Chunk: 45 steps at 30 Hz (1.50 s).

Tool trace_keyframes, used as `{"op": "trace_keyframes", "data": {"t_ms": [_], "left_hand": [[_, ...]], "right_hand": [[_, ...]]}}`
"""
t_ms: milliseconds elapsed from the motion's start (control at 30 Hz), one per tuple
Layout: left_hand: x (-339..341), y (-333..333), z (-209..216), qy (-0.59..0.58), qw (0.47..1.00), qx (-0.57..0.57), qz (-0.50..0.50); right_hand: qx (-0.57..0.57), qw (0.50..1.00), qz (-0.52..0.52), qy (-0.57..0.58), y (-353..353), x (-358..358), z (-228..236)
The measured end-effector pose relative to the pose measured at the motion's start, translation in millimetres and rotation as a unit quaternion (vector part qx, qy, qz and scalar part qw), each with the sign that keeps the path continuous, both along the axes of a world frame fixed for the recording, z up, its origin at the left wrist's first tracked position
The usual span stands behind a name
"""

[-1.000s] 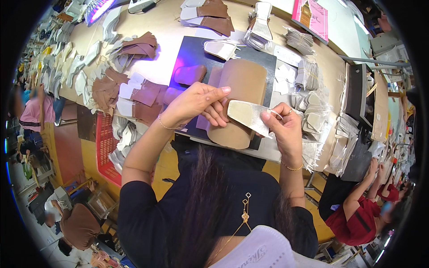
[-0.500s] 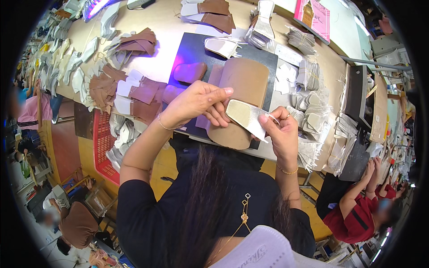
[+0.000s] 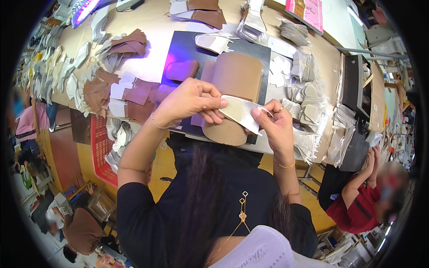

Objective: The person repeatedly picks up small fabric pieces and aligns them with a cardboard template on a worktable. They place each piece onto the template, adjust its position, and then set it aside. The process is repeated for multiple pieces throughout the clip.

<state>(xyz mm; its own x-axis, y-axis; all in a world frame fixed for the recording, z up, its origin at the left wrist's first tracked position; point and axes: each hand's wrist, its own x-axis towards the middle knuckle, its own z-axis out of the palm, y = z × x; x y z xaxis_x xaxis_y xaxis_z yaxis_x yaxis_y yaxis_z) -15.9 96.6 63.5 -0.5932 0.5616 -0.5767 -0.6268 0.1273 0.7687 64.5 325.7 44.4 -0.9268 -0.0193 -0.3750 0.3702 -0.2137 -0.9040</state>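
Both of my hands hold one flat, light grey-beige cut piece (image 3: 239, 112) with a white edge, raised above the bench. My left hand (image 3: 190, 99) pinches its left end between thumb and fingers. My right hand (image 3: 272, 123) grips its right end from below, thumb on top. Under the piece lies a long tan leather sheet (image 3: 237, 76) on a dark work mat (image 3: 178, 49). A small brown pad (image 3: 181, 70) rests on the mat to the left.
Stacks of brown and white cut pieces (image 3: 120, 91) cover the bench to the left. Bundles of white pieces (image 3: 308, 109) lie to the right. A red crate (image 3: 100, 149) stands under the bench. A person in a red top (image 3: 357, 205) sits at lower right.
My hands and the light piece sit slightly lower and more centred over the tan sheet. My left fingers have slid along the piece's left end.
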Motion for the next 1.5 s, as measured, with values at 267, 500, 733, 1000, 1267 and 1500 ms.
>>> {"op": "trace_keyframes", "data": {"t_ms": [267, 500, 733, 1000, 1267, 1500], "left_hand": [[-4.9, -2.0, -1.6, 0.016, 0.999, -0.007, -0.031], [-5.4, -1.3, -1.9, 0.028, 0.998, -0.031, -0.037], [-2.6, -3.5, -6.6, 0.050, 0.998, -0.019, -0.042], [-3.5, -6.2, -17.9, 0.137, 0.988, 0.041, -0.052], [-5.2, -6.6, -14.7, 0.100, 0.993, -0.036, -0.060], [-10.8, -6.7, -19.0, 0.113, 0.990, -0.003, -0.080]], "right_hand": [[-0.022, 0.999, 0.016, -0.020, -2.6, -1.2, -5.9], [0.022, 0.999, 0.017, -0.043, -2.4, 3.8, -16.7], [0.213, 0.969, -0.076, 0.099, -7.7, -0.2, -19.5], [0.441, 0.744, 0.224, 0.450, -40.6, -4.3, 11.1], [0.308, 0.858, 0.117, 0.395, -33.6, 9.7, -38.6], [0.160, 0.952, 0.083, 0.249, -7.4, 44.9, -51.5]]}}
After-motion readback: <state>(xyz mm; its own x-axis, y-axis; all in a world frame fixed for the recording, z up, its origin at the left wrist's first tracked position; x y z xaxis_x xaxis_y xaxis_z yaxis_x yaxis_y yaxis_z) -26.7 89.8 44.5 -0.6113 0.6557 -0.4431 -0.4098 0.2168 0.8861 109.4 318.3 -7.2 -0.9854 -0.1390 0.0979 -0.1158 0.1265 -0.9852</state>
